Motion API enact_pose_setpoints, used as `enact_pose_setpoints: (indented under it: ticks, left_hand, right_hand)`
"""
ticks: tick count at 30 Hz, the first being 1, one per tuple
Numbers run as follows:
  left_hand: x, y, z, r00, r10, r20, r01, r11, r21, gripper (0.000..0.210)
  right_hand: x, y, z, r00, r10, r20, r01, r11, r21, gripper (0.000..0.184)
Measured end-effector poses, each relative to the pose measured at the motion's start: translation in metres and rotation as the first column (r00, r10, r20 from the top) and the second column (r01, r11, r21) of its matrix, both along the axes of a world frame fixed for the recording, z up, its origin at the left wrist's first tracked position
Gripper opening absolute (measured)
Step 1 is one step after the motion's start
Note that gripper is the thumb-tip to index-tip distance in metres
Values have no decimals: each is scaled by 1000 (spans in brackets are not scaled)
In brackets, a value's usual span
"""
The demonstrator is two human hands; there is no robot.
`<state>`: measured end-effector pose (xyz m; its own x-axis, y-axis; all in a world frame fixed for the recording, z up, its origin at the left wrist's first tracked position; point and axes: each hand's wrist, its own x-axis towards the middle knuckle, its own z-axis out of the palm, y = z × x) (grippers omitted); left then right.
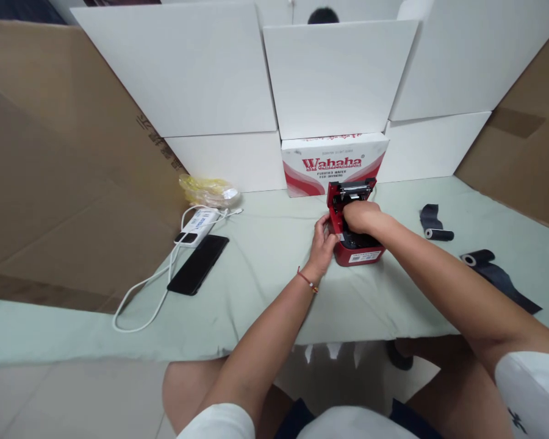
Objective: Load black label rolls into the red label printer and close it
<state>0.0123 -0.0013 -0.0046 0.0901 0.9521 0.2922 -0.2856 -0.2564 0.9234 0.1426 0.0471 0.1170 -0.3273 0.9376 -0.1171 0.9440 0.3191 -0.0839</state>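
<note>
We have both hands at the open red machine (357, 242) on the cloth-covered table (265, 274), in front of the Wahaha carton (333, 164).
Our left hand (322, 246) rests on the machine's left side, fingers and thumb spread apart; our right hand (362, 217) reaches inside under the raised lid (333, 194), its fingers hidden, so we cannot tell whether they pinch anything. To the right lie two black rolls (440, 235), partly unwound; to the left, a phone (198, 265), a power strip (204, 224) and a plastic bag (208, 192).
</note>
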Motion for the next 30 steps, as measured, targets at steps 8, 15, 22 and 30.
enact_pose_setpoints:
  ticks: [8,15,22,30]
  left_hand:
    - [1,1,-2,1000,15,27,-15,1000,-15,55]
    - [1,6,-11,999,41,35,-41,999,-7,53]
    - [-1,7,-11,999,13,45,-12,1000,-24,54]
    - [-1,8,-7,999,12,45,-10,999,-54,53]
  right_hand:
    - [58,-59,61,993,-44,-111,43,999,-13,39]
    - [155,-90,60,940,-148,-306,92,977,-192,42]
    - [172,-92,-8,923,-226,-312,191,972,-137,38]
    - [284,-112,-5,823,-543,-168,559,826,68,16]
